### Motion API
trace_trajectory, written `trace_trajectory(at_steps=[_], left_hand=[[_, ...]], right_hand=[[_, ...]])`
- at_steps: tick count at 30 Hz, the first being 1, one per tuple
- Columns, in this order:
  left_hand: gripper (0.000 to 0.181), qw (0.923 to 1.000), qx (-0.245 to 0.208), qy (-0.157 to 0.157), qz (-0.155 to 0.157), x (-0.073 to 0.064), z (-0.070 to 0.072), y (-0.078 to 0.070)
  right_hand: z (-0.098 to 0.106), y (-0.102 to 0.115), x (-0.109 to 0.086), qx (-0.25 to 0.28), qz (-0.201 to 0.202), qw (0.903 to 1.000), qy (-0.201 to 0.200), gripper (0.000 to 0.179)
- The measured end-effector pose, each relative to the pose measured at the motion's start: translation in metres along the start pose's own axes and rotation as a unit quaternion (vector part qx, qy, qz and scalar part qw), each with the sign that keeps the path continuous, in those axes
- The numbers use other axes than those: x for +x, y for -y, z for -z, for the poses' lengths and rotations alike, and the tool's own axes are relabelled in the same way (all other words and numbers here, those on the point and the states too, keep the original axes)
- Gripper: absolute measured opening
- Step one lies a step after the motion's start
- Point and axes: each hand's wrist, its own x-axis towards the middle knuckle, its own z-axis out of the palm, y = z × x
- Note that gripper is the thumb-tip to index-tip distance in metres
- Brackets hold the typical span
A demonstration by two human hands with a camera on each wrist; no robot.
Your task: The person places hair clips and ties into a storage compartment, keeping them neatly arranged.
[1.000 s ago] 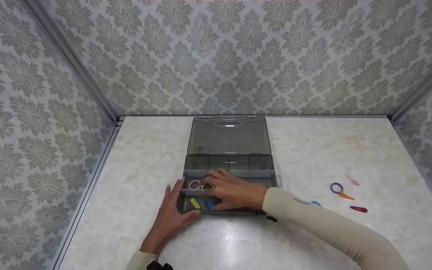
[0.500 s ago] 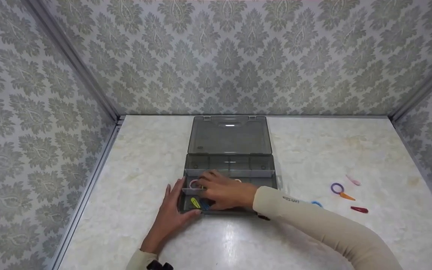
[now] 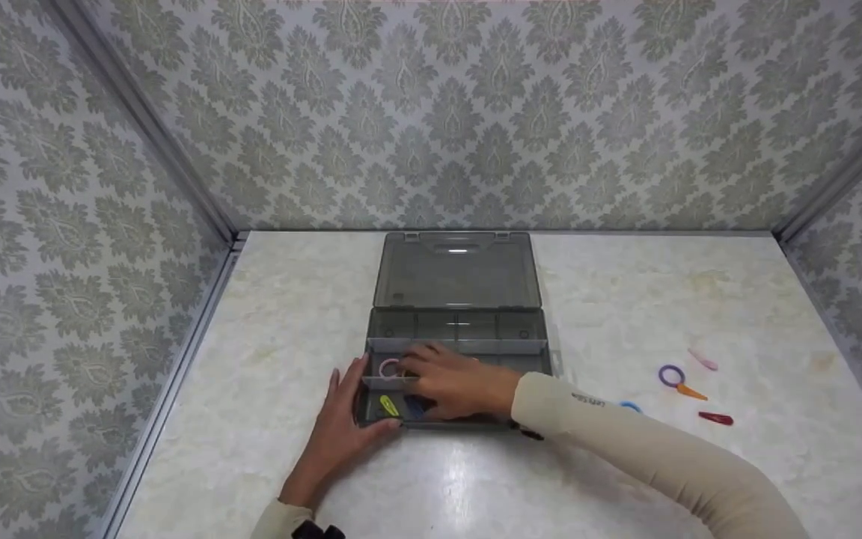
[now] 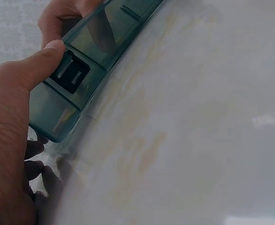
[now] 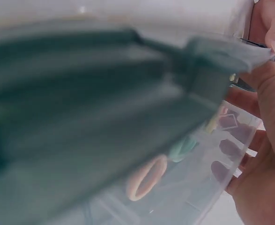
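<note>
My left hand [image 3: 341, 415] holds the left front corner of a grey see-through organizer box [image 3: 461, 425], thumb on the front edge near a black latch [image 4: 70, 72]. My right hand [image 3: 457, 382] reaches into the box, its fingers over the middle row by a pink hair tie [image 3: 388, 367]. Whether they pinch anything is hidden. A yellow-green hair clip [image 3: 389, 406] and a partly covered blue clip [image 3: 414, 406] lie in the front row. Through a clear divider [image 5: 189, 183], the right wrist view shows a peach hair tie [image 5: 146, 178] and a green one [image 5: 182, 149].
The box's lid [image 3: 457, 269] lies folded back toward the patterned wall [image 3: 453, 120]. On the table to the right are a purple hair tie [image 3: 671, 375], an orange clip [image 3: 692, 391], a red clip [image 3: 715, 418], a pink clip [image 3: 702, 359] and a blue ring [image 3: 630, 406], partly behind the sleeve.
My right hand has shifted slightly left inside the box and now covers the yellow hair tie and more of the blue clip. The left hand has stayed on the corner.
</note>
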Motion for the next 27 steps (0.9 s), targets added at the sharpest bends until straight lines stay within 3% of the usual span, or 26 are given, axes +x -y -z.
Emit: trace_trajectory(at_steps=[6, 14, 21, 27], left_hand=[[0.119, 0.9999, 0.0, 0.0, 0.011, -0.001, 0.0, -0.002], [0.12, 0.9997, 0.007, -0.003, 0.024, -0.001, 0.0, -0.003], [0.121, 0.9996, 0.017, 0.001, 0.022, 0.0, 0.001, -0.003], [0.12, 0.9998, 0.014, -0.005, 0.014, 0.001, -0.002, -0.002]], right_hand=[[0.013, -0.006, -0.021, 0.064, 0.0, 0.9979, -0.013, 0.045], [0.018, -0.023, -0.066, 0.153, -0.028, 0.9865, -0.051, 0.034], [0.013, -0.032, -0.112, 0.24, -0.07, 0.9626, -0.105, 0.037], [0.007, -0.035, -0.145, 0.282, -0.115, 0.9398, -0.155, 0.032]])
